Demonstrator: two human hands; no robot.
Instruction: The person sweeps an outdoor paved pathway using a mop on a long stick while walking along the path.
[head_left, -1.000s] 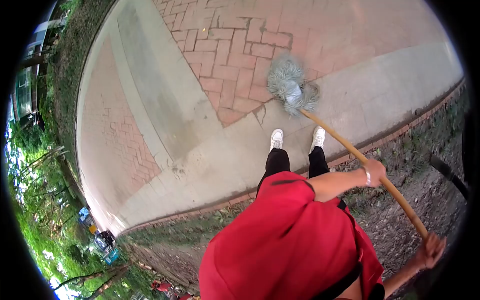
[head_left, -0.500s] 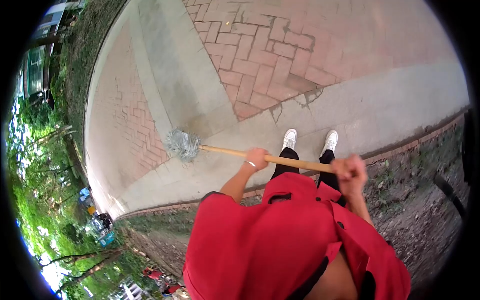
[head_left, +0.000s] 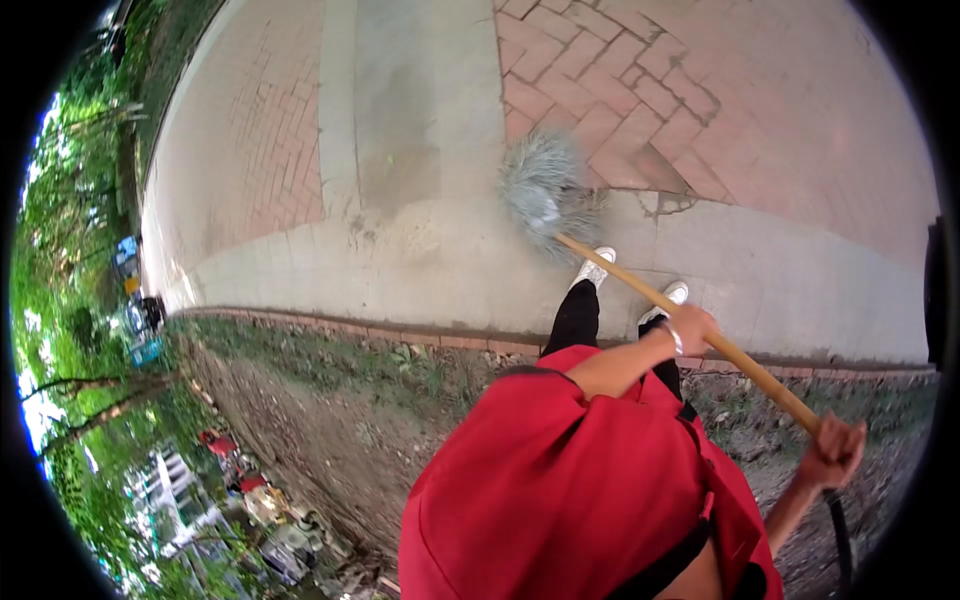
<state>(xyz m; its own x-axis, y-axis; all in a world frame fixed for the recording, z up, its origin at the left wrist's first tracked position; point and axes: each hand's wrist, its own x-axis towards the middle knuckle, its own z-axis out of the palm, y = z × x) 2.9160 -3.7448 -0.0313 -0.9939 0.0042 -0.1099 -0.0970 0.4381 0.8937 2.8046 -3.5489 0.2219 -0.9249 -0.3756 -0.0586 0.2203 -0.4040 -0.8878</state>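
The fingers of my left hand [head_left: 692, 330] are gripping the middle of the wooden handle [head_left: 620, 273], right of centre in the frame. My right hand [head_left: 835, 452] is closing round its end at lower right. The handle is slanting up-left from my fingers to the grey mop head [head_left: 545, 185], which is lying well apart from both hands, above my white shoes [head_left: 597, 266], over pavement [head_left: 430, 250] at upper centre, its strands showing blurred.

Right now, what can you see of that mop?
The mop has a bushy, blurred head of grey strands, with a paler patch near a long, tan, wooden-looking handle. Its head is where reddish bricks meet concrete; the slanting handle is gripped midway by the left hand and near its end by the right hand.
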